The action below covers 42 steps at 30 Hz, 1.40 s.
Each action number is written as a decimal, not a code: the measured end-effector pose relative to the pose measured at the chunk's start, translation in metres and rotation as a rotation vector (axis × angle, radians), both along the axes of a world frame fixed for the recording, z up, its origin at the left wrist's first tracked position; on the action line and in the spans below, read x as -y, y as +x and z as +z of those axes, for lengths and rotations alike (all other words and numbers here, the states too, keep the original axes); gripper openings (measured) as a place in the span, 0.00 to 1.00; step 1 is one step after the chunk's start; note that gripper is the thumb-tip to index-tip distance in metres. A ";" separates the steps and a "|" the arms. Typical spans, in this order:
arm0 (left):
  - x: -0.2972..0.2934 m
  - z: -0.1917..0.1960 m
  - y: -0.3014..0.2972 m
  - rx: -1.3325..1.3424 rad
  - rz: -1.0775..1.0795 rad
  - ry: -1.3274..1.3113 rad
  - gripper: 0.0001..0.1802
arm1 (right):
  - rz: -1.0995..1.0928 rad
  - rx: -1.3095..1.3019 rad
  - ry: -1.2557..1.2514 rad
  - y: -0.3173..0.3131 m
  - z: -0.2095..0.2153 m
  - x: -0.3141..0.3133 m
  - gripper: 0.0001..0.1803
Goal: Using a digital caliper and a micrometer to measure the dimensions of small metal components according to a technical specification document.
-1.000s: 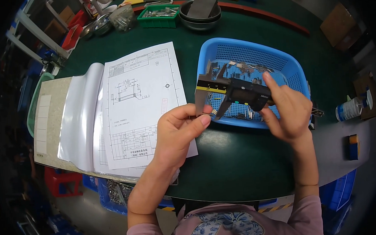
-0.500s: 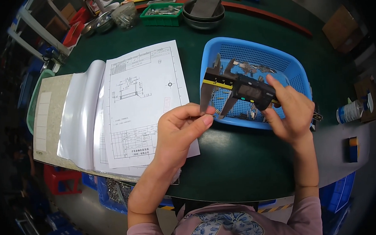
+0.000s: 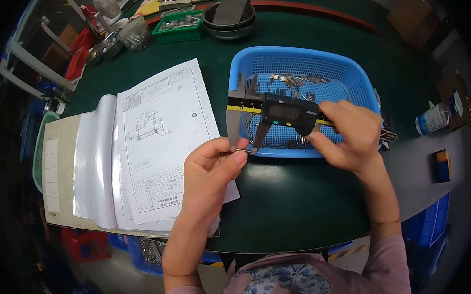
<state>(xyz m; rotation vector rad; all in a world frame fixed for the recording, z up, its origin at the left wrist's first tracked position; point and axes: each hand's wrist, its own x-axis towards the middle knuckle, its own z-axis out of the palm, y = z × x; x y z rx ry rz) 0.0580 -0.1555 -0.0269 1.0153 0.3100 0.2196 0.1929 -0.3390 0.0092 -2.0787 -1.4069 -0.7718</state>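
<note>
Left hand [image 3: 210,172] pinching one small metal pin [image 3: 242,150] between thumb and forefinger, right between the jaws of the digital caliper [image 3: 276,115]; right hand [image 3: 349,135] curled tight round the caliper's black body, forearm angled up from below. Behind sits one blue basket [image 3: 300,63] of loose pins. Left lies one open binder, its white drawing sheet [image 3: 165,134] topmost, and far right one white-and-blue can [image 3: 431,121].

Left hand [image 3: 210,172] pinches with thumb and forefinger (fingers curled), right hand [image 3: 349,135] clenched alongside, forearms converging.
</note>
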 end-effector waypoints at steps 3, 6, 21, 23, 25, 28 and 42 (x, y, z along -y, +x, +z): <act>0.003 0.000 0.002 0.032 0.026 -0.044 0.10 | -0.011 -0.025 0.016 0.000 -0.002 -0.001 0.15; 0.003 -0.002 0.003 0.054 0.028 -0.035 0.09 | -0.029 -0.045 -0.001 -0.001 -0.001 0.001 0.16; 0.003 -0.002 0.001 0.079 0.073 0.060 0.06 | -0.019 -0.023 0.014 -0.001 -0.003 -0.002 0.15; 0.004 -0.002 0.002 0.072 0.077 0.069 0.07 | -0.027 -0.034 0.019 0.000 -0.003 -0.001 0.15; 0.004 -0.003 0.002 0.068 0.074 0.077 0.07 | -0.013 -0.039 0.026 0.000 -0.004 -0.002 0.15; 0.003 -0.005 0.003 0.052 0.039 0.010 0.10 | -0.036 -0.024 0.019 -0.001 -0.004 -0.001 0.15; 0.002 -0.010 0.003 0.033 0.028 -0.064 0.08 | -0.022 -0.068 -0.010 -0.002 -0.009 -0.005 0.15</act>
